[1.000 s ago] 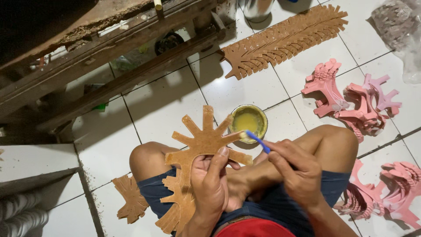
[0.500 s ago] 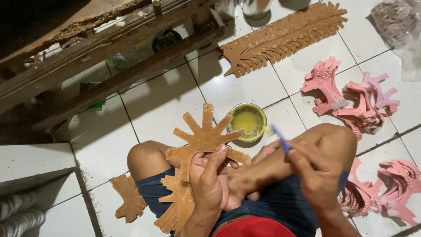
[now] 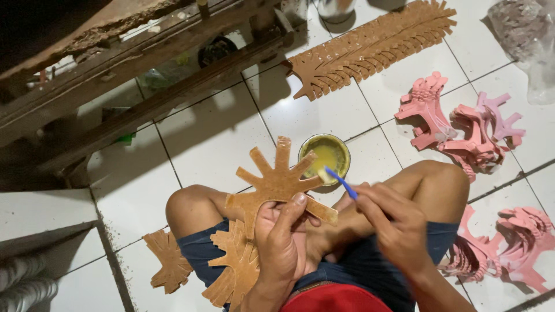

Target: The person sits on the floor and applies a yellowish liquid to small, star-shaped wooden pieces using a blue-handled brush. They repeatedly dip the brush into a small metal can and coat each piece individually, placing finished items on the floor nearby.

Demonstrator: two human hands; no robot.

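My left hand (image 3: pixel 284 241) grips a tan, flat cut-out with spiky fingers (image 3: pixel 272 182), held up over my lap. My right hand (image 3: pixel 394 224) pinches a thin blue brush (image 3: pixel 341 182), whose tip touches the cut-out's right edge. Just beyond sits a small round tin of yellow glue (image 3: pixel 325 155) on the white tile floor. More tan cut-outs (image 3: pixel 238 270) are stacked on my left thigh under the held piece.
A long row of overlapping tan cut-outs (image 3: pixel 370 49) lies on the tiles at the top. Piles of pink pieces (image 3: pixel 459 127) sit to the right, more at lower right (image 3: pixel 514 240). A dark wooden frame (image 3: pixel 115 75) crosses the upper left. One tan piece (image 3: pixel 167 260) lies on the floor.
My right hand lifted the brush away to the right, then brought it back down so its tip meets the cut-out near the tin. The left hand held the cut-out nearly still.
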